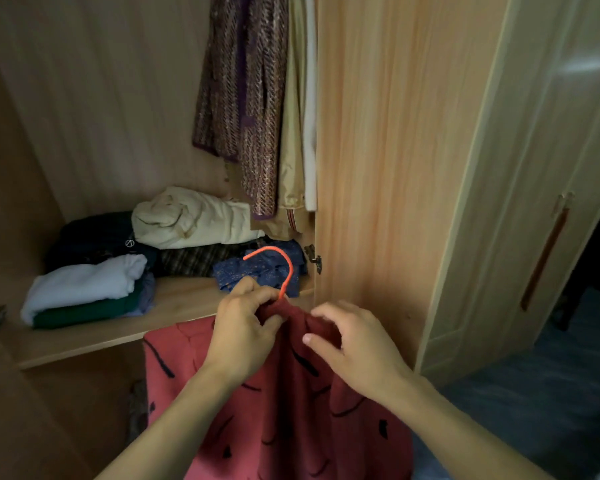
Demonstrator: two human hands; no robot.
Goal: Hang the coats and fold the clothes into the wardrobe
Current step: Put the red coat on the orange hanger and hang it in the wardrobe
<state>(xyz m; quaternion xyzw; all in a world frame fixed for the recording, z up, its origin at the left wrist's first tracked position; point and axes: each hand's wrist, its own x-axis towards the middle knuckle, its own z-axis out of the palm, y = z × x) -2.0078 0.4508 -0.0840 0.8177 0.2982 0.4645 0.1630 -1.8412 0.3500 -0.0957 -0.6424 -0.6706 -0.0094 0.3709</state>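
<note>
Lower centre of frame: your left hand [245, 327] pinches the red garment [284, 403] at its collar, fingers curled, just under the orange hanger hook [281, 268]. Your right hand [354, 344] rests on the fabric beside it, fingers loosely bent, grip unclear. Folded clothes [84, 289] sit mid-left on the wardrobe shelf [84, 344].

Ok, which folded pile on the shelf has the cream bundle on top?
The back pile: cream bundle tops its dark clothes; the front pile is topped white.

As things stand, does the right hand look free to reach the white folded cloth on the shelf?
Probably not directly: the right hand is on the red patterned garment, and the left hand with the orange hanger hook lies across its path to the white folded cloth.
</note>
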